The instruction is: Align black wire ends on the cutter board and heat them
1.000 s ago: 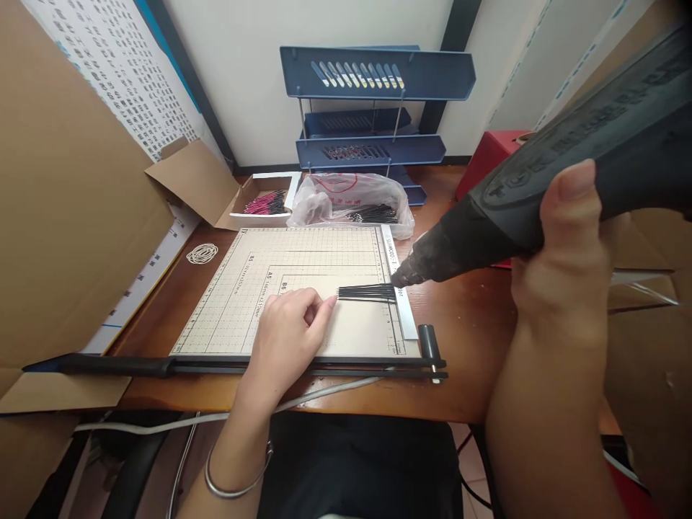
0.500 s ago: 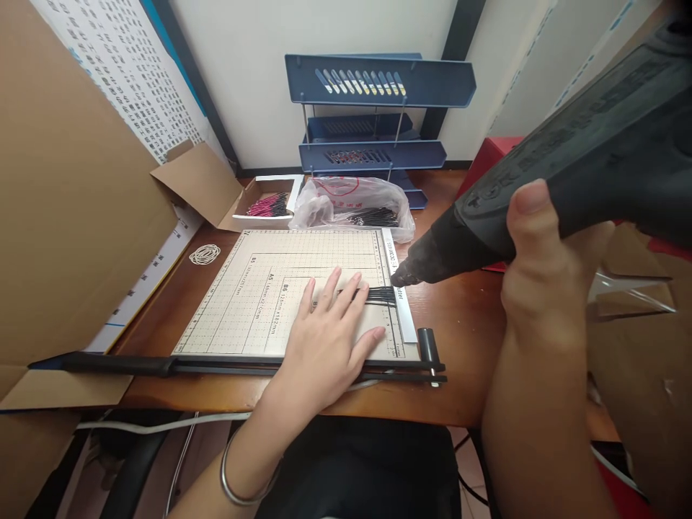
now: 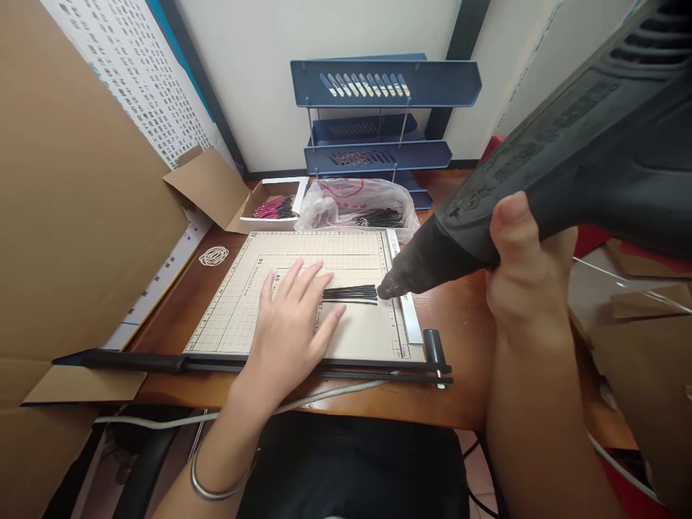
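My right hand [image 3: 533, 281] grips a large dark heat gun [image 3: 486, 194], its nozzle pointing down and left. The nozzle tip is close to the right ends of a row of thin black wire-like strands [image 3: 351, 293]. These strands lie side by side on the cream, grid-printed board of a paper cutter [image 3: 346, 335]. My left hand [image 3: 289, 317] rests flat over their left part, fingers spread, hiding those ends. A metal bangle [image 3: 216, 490] circles the left wrist.
Behind the cutter stand an open small box [image 3: 275, 205] of pink and black pieces, a plastic bag [image 3: 357, 205] of black strands and a blue rack [image 3: 378, 155]. White rubber bands [image 3: 213, 256] lie left. A cutter arm [image 3: 140, 360] runs along the front; cardboard [image 3: 81, 216] rises at left.
My left hand has moved left with the black strands, drawing their right ends away from the cutter's right edge. The heat gun has shifted left and remains near those ends.
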`<state>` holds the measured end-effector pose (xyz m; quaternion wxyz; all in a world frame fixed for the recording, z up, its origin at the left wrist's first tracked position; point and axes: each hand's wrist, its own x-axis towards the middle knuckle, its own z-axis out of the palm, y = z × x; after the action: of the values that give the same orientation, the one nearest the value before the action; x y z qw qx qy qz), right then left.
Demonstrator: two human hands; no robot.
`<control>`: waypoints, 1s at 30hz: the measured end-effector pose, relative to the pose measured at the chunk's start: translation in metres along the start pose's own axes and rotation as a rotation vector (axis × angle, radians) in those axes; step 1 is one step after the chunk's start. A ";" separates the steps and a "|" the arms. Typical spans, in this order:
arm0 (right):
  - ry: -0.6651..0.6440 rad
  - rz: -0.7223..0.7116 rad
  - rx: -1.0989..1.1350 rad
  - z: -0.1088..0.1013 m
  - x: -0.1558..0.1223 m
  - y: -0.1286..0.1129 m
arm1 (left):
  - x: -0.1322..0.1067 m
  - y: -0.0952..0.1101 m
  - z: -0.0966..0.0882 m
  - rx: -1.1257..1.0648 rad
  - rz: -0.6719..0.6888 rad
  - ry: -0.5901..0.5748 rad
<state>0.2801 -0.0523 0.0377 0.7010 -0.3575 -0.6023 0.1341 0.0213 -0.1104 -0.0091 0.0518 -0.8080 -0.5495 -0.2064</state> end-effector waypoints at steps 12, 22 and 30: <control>0.060 0.030 -0.066 0.001 0.000 0.001 | 0.011 -0.009 0.002 -0.055 -0.307 -0.057; 0.058 0.030 -0.090 -0.001 -0.002 0.005 | 0.022 -0.003 0.006 -0.001 -0.305 -0.082; 0.080 0.081 -0.037 -0.002 -0.003 0.009 | 0.025 -0.006 0.005 0.018 -0.346 -0.091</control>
<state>0.2835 -0.0484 0.0300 0.7119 -0.3996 -0.5611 0.1369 0.0251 -0.0849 -0.0052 -0.0022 -0.7094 -0.6839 -0.1706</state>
